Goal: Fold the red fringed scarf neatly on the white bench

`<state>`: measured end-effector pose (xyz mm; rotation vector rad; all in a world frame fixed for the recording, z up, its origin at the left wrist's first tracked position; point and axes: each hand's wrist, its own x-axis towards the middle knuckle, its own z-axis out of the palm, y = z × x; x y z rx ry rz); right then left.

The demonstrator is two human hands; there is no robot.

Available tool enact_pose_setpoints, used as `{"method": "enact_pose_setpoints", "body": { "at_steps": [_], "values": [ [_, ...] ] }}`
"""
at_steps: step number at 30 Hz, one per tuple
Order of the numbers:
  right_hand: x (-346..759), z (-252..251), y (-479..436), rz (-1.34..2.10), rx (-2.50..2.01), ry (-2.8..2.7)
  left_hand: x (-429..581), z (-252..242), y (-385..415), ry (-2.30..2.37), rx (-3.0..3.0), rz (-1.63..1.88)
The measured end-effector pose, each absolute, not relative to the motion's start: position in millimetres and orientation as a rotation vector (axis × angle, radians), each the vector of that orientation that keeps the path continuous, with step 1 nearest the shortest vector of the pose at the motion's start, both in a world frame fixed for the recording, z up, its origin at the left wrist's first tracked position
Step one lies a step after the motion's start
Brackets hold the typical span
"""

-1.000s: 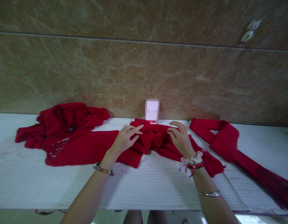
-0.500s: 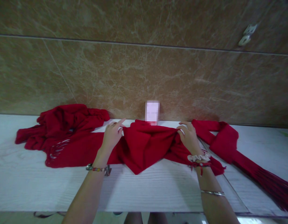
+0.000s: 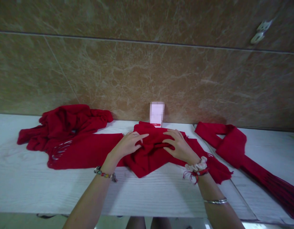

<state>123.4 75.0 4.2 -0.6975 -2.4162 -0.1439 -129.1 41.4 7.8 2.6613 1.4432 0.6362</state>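
Note:
A long red scarf (image 3: 89, 152) lies across the white table (image 3: 147, 194), bunched into a folded heap at its middle. My left hand (image 3: 128, 144) rests on the left side of that heap with its fingers stretched out flat on the cloth. My right hand (image 3: 179, 146) lies on the right side of the heap, fingers also spread and pressing down. The two hands' fingertips are close together over the fold. A fringed end of the scarf (image 3: 220, 173) sticks out past my right wrist.
A crumpled pile of red cloth (image 3: 65, 122) sits at the back left. A second red scarf (image 3: 232, 144) with a long fringe runs off to the right. A small white and red card (image 3: 156, 114) leans on the brown marble wall (image 3: 147, 70).
Half a second ago my hands were apart, pulling the scarf's middle out wide. They have now come together and press the cloth down into a tighter fold.

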Motion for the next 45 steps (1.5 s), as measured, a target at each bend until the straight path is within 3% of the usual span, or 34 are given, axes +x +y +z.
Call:
{"method": "enact_pose_setpoints", "body": {
  "at_steps": [6,9,12,19,21,24,26,30,45],
  "values": [
    [119,2,75,-0.097,-0.693,-2.27,-135,7,46,1.56,2.484,1.183],
    [121,11,70,0.029,-0.648,-2.027,-139,13,44,1.579,2.083,1.62],
    [125,19,67,0.093,-0.67,-1.778,-145,17,45,1.482,1.735,1.804],
    [127,-8,88,-0.126,-1.136,-1.968,-140,3,51,1.963,2.047,1.172],
    [125,-16,91,-0.184,-1.217,-2.072,-135,2,49,2.025,2.184,1.156],
    [124,-13,87,-0.24,-1.082,-2.057,-125,6,43,1.688,2.444,1.126],
    [123,-4,80,-0.238,-0.872,-2.054,-116,7,38,1.454,2.627,0.925],
    [119,10,67,-0.128,-0.625,-2.231,-102,1,34,1.397,2.815,0.586],
    [116,6,65,-0.251,-0.766,-2.547,-105,-12,40,1.529,2.832,0.322]
  ]
}}
